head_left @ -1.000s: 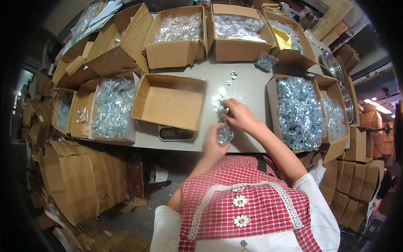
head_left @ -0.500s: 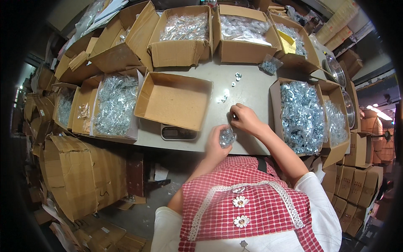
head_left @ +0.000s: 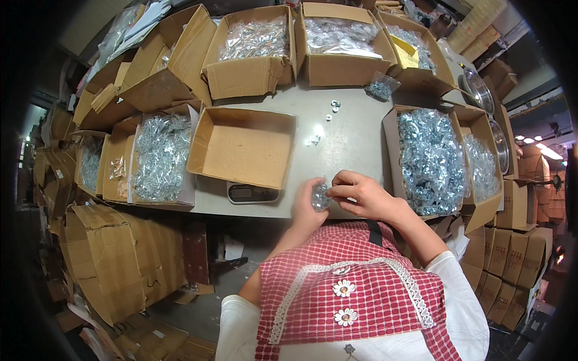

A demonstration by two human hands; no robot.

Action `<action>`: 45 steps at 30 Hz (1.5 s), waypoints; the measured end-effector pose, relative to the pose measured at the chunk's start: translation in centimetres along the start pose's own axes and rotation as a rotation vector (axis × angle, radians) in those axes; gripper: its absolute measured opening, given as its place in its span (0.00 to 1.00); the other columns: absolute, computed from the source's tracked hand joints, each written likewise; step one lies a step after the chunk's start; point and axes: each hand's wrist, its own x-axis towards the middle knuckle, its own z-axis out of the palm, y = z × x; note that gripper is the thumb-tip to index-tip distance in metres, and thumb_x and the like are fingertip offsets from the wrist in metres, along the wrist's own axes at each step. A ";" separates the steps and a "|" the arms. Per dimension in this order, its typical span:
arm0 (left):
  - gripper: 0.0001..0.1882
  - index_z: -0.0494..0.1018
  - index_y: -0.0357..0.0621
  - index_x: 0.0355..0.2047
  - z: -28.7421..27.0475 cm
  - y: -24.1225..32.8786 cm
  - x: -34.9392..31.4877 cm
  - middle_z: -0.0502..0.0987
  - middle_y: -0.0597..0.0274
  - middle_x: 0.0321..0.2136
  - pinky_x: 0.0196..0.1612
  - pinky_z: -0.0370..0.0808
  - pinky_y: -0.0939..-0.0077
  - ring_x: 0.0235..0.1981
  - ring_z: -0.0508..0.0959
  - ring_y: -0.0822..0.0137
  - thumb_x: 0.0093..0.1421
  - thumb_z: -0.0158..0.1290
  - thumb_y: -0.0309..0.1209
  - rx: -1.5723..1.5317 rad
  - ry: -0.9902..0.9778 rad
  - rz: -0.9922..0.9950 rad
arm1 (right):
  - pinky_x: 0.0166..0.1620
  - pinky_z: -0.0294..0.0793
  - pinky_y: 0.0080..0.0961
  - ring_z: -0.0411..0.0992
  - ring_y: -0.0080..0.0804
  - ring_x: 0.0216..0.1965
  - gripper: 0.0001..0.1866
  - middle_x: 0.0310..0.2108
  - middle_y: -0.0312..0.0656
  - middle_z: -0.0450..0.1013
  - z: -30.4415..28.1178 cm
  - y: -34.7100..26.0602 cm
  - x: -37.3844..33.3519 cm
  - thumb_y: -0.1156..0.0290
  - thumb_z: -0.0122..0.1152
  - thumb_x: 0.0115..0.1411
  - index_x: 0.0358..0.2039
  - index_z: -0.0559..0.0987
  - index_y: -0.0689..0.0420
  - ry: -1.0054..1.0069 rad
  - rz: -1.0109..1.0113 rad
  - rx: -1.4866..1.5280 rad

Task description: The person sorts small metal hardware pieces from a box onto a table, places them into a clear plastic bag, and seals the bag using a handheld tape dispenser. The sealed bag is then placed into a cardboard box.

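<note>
My left hand [head_left: 306, 206] is closed around a small clear plastic bag [head_left: 320, 196] with shiny metal parts inside, near the table's front edge. Just right of it, my right hand [head_left: 363, 195] has its thumb and fingers pinched together at the bag's side. Whatever those fingertips hold, if anything, is too small to make out. Beyond my hands, a few small shiny metal pieces [head_left: 313, 141] lie on the grey tabletop, with several more nut-like pieces [head_left: 333, 107] farther back.
A shallow open cardboard box [head_left: 244, 147] rests over a digital scale [head_left: 253, 193] to the left. Boxes of bagged metal parts [head_left: 159, 156] flank it, with another large one [head_left: 427, 162] at right. More cartons [head_left: 250, 75] line the back, near a loose bag of parts [head_left: 380, 89].
My right hand has moved from the tabletop back toward me and left, to the bag. My left hand still grips the bag. The view has shifted slightly.
</note>
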 end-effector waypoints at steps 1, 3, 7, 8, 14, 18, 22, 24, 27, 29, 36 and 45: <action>0.36 0.72 0.46 0.57 0.0 0.0 0.0 0.76 0.53 0.52 0.56 0.76 0.60 0.54 0.78 0.48 0.44 0.65 0.19 0.006 0.003 0.007 | 0.46 0.78 0.40 0.77 0.49 0.43 0.16 0.42 0.49 0.74 0.1 0.0 -0.1 0.75 0.64 0.60 0.49 0.83 0.57 0.005 0.017 0.018; 0.36 0.72 0.46 0.57 0.0 0.0 -0.1 0.76 0.52 0.51 0.56 0.77 0.60 0.54 0.78 0.48 0.44 0.65 0.19 -0.004 0.009 0.018 | 0.47 0.78 0.40 0.77 0.50 0.44 0.16 0.43 0.49 0.75 0.2 -0.1 -0.1 0.75 0.64 0.60 0.50 0.83 0.57 0.023 0.021 0.032; 0.36 0.72 0.46 0.56 0.0 -0.2 0.0 0.76 0.52 0.51 0.55 0.76 0.60 0.53 0.78 0.47 0.44 0.65 0.19 0.009 0.018 0.036 | 0.49 0.78 0.41 0.78 0.51 0.46 0.18 0.45 0.49 0.77 0.5 -0.1 0.1 0.76 0.65 0.58 0.51 0.83 0.57 0.066 -0.023 0.003; 0.35 0.73 0.46 0.56 0.0 -0.2 0.0 0.76 0.52 0.51 0.55 0.76 0.60 0.53 0.78 0.47 0.44 0.65 0.19 0.005 0.017 0.028 | 0.49 0.79 0.41 0.78 0.51 0.46 0.19 0.46 0.49 0.78 0.6 -0.1 0.1 0.76 0.65 0.58 0.51 0.83 0.57 0.068 -0.027 0.000; 0.34 0.73 0.45 0.56 0.0 -0.3 0.1 0.77 0.52 0.50 0.56 0.76 0.61 0.53 0.79 0.48 0.46 0.66 0.20 -0.012 0.011 0.024 | 0.45 0.81 0.35 0.81 0.45 0.42 0.18 0.41 0.48 0.82 0.0 1.6 0.3 0.84 0.62 0.56 0.48 0.85 0.60 0.178 -0.024 -0.031; 0.32 0.74 0.42 0.56 0.0 -0.4 0.2 0.78 0.52 0.51 0.50 0.80 0.63 0.51 0.82 0.54 0.50 0.72 0.30 -0.025 -0.010 0.007 | 0.42 0.81 0.37 0.81 0.46 0.36 0.18 0.39 0.50 0.80 -1.5 4.0 4.3 0.83 0.58 0.55 0.46 0.85 0.60 0.319 0.243 -0.045; 0.32 0.73 0.44 0.55 -0.2 -0.2 0.2 0.77 0.52 0.50 0.56 0.76 0.61 0.53 0.79 0.49 0.48 0.65 0.20 -0.033 0.000 0.025 | 0.47 0.80 0.39 0.78 0.48 0.44 0.21 0.43 0.49 0.78 -2.7 2.6 5.2 0.84 0.59 0.51 0.46 0.84 0.59 0.154 0.064 -0.122; 0.32 0.73 0.45 0.55 -0.2 -0.1 0.1 0.77 0.52 0.50 0.56 0.76 0.61 0.53 0.79 0.49 0.48 0.65 0.20 -0.056 -0.003 -0.005 | 0.51 0.79 0.43 0.76 0.52 0.49 0.19 0.47 0.50 0.77 -1.9 0.9 4.2 0.81 0.60 0.50 0.44 0.85 0.56 0.017 -0.086 -0.120; 0.33 0.73 0.45 0.55 -0.3 0.2 0.1 0.77 0.53 0.49 0.55 0.76 0.61 0.53 0.79 0.50 0.46 0.66 0.19 -0.053 0.008 0.014 | 0.48 0.77 0.43 0.75 0.52 0.44 0.19 0.40 0.49 0.75 -1.0 -0.4 3.0 0.77 0.64 0.49 0.44 0.85 0.56 -0.094 -0.097 -0.205; 0.34 0.72 0.45 0.55 -0.5 0.3 0.2 0.77 0.53 0.50 0.55 0.76 0.62 0.53 0.79 0.50 0.45 0.67 0.18 -0.028 0.004 0.042 | 0.48 0.75 0.42 0.73 0.52 0.43 0.19 0.40 0.49 0.74 -0.9 -0.6 2.4 0.77 0.63 0.48 0.43 0.85 0.57 -0.092 -0.062 -0.191; 0.35 0.72 0.45 0.55 -0.6 0.6 0.4 0.77 0.53 0.50 0.56 0.76 0.61 0.53 0.79 0.49 0.44 0.67 0.19 -0.044 -0.005 0.017 | 0.51 0.74 0.43 0.71 0.50 0.47 0.18 0.44 0.48 0.73 -1.3 -0.7 0.6 0.79 0.61 0.45 0.40 0.84 0.59 -0.060 -0.054 -0.153; 0.36 0.71 0.44 0.57 -1.0 0.1 0.4 0.76 0.53 0.52 0.57 0.76 0.61 0.55 0.78 0.50 0.45 0.67 0.19 -0.124 -0.079 -0.031 | 0.65 0.69 0.51 0.66 0.55 0.63 0.16 0.58 0.50 0.71 -0.8 -1.7 0.8 0.78 0.65 0.42 0.36 0.84 0.61 -0.091 -0.102 -0.282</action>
